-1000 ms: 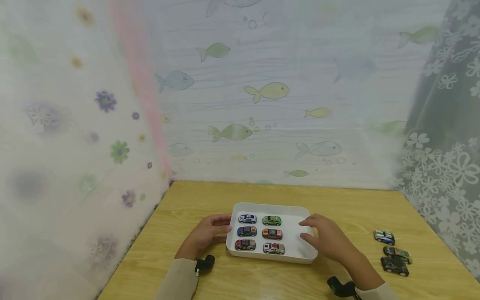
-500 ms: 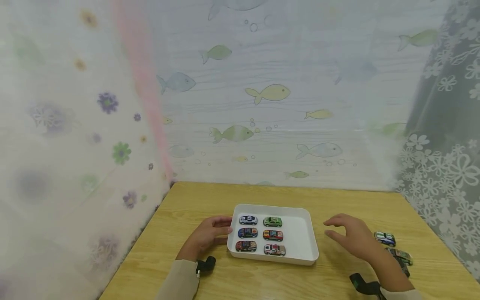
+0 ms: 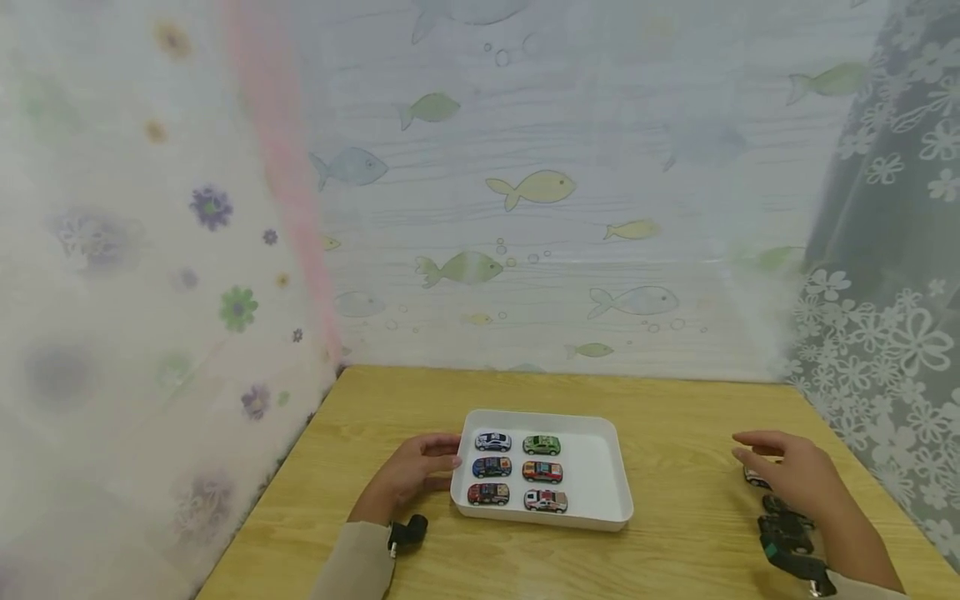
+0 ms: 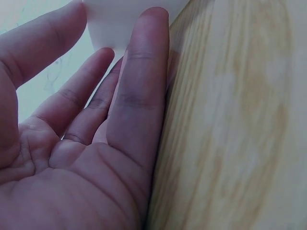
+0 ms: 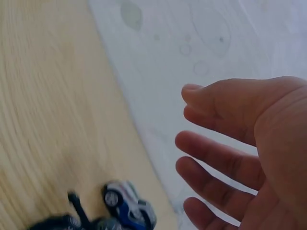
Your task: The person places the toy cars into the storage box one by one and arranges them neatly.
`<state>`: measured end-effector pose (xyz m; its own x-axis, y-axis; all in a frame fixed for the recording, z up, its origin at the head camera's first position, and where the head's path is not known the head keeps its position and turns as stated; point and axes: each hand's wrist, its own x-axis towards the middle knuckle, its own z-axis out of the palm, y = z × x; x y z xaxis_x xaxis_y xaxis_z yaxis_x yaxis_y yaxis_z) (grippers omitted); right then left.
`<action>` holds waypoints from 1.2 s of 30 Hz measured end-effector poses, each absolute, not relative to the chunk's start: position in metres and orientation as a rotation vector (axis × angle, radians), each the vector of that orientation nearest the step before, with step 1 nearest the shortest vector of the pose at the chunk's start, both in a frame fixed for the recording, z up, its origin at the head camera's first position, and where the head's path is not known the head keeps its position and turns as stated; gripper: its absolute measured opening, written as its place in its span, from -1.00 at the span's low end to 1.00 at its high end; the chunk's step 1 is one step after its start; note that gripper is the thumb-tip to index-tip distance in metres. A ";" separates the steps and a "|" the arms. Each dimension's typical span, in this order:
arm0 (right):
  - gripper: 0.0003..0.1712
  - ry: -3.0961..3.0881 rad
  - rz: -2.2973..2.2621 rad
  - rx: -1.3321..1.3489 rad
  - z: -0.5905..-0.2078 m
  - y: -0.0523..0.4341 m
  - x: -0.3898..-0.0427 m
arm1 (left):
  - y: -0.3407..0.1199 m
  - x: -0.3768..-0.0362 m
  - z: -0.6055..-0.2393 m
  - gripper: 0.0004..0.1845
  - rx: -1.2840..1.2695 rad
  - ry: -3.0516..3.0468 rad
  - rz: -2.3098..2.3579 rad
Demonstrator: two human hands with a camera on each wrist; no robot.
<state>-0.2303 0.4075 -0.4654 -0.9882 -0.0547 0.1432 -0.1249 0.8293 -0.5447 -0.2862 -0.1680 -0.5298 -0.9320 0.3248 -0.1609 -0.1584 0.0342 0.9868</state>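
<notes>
A shallow white tray [image 3: 597, 479] holds several toy cars in two columns of three, among them a green car [image 3: 542, 445] and a white and red car [image 3: 546, 501]. My left hand [image 3: 408, 471] rests at the tray's left wall, fingers extended against it; in the left wrist view its fingertips [image 4: 152, 24] meet the white wall. Far to the right, my right hand [image 3: 810, 479] hovers with loosely bent fingers over the loose cars and partly covers them. A white and blue toy car [image 5: 127, 203] shows below that hand in the right wrist view.
A dark toy car [image 3: 793, 533] lies beside the right wrist, partly behind the black wrist camera [image 3: 795, 565]. The wooden table [image 3: 675, 433] meets a fish-print curtain [image 3: 555, 275] at its back edge. Another curtain with flowers [image 3: 255, 400] hangs along the left.
My right hand has moved right, from the tray's right side to above the loose cars. The left hand stays at the tray's left wall, and the cars in the tray keep their places.
</notes>
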 end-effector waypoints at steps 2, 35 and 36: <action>-0.37 -2.909 0.887 0.092 -0.470 0.419 -0.231 | -0.168 -0.285 -0.530 -0.43 0.167 1.972 1.961; -0.48 -3.114 0.729 -0.107 -0.493 0.440 -0.238 | -0.167 -0.285 -0.527 -0.44 0.156 1.950 1.975; -0.48 -3.113 0.730 -0.110 -0.493 0.440 -0.238 | -0.167 -0.285 -0.526 -0.44 0.160 1.951 1.974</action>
<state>-0.2379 0.4398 -0.4932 -0.9960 0.0540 -0.0719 0.0803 0.8937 -0.4415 -0.2847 -0.1672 -0.5262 -0.9291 0.3290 -0.1690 -0.1729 0.0176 0.9848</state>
